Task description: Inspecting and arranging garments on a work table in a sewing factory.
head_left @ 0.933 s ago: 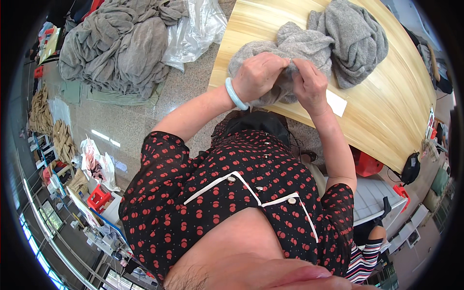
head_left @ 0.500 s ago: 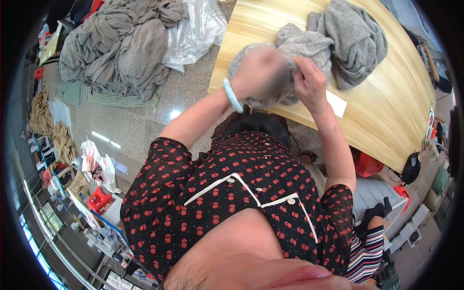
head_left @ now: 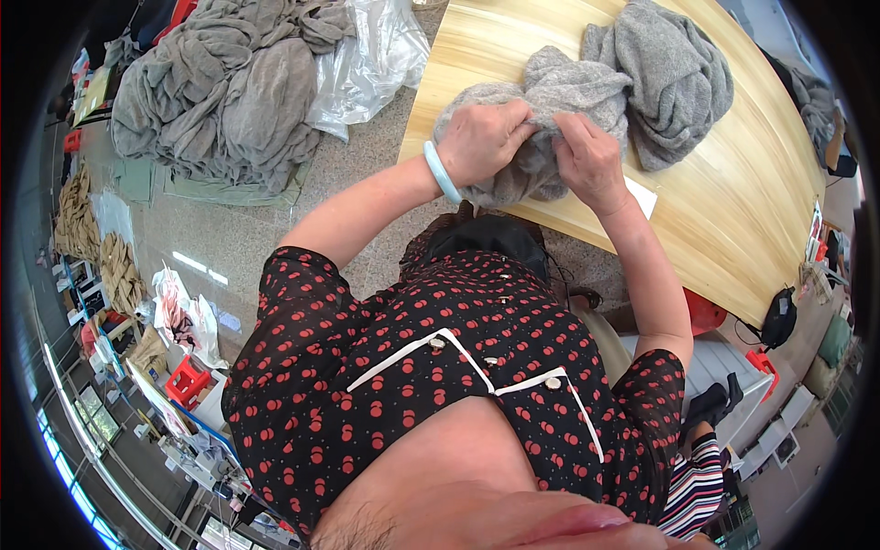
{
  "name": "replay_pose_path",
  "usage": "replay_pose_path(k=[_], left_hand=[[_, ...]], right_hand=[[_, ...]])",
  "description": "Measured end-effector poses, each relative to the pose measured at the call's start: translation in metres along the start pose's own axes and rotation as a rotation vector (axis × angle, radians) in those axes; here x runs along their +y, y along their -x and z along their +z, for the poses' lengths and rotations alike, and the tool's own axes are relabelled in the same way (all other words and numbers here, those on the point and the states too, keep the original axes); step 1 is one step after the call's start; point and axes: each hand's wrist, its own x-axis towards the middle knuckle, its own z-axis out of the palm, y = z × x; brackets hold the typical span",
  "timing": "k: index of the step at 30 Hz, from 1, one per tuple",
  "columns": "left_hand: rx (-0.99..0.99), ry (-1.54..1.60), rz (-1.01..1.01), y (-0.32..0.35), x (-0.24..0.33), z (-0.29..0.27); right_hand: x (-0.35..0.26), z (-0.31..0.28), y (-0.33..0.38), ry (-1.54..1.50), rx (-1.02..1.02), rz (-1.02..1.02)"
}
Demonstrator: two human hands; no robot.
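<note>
Workroom with a speckled stone floor [head_left: 229, 238] and a pale wooden table [head_left: 733, 211] at the top right.

Fingers [head_left: 513, 115] of the left hand [head_left: 481, 142] curled shut over a bunched fold of the grey knit garment [head_left: 559, 87]. Fingers [head_left: 564, 128] of the right hand [head_left: 591, 160] pinched narrow on the same cloth, just beside the left, knuckles almost touching. Garment crumpled at the table's near edge, partly hanging over it.

By the look of it, still gathering or searching through the fold, with nothing laid flat yet. Any next move likely to need a firm hold in one hand, while the other draws the cloth apart without letting it slide off the edge.

Outward from the hands, counted:
- One pale green bracelet [head_left: 442, 172] on the left wrist.
- One white paper slip [head_left: 642, 195] on the table, near the right wrist.
- A second grey knit [head_left: 674, 82] touching the first, making two on the table.
- One clear plastic bag [head_left: 367, 64] on the floor.
- One heap of grey garments [head_left: 220, 92] beside the bag, pieces too tangled to count.
</note>
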Motion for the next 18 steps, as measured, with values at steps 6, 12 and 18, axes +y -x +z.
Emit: replay_pose_path(k=[6, 12, 18], left_hand=[[0.098, 0.011, -0.147, 0.002, 0.010, 0.009], [0.201, 0.045, -0.293, 0.003, 0.010, 0.025], [0.379, 0.000, -0.267, 0.006, 0.006, 0.030]], right_hand=[[-0.003, 0.010, 0.001, 0.033, 0.088, 0.046], [-0.003, 0.030, 0.001, 0.042, 0.196, 0.111], [-0.004, 0.045, -0.002, 0.025, 0.340, 0.208]])
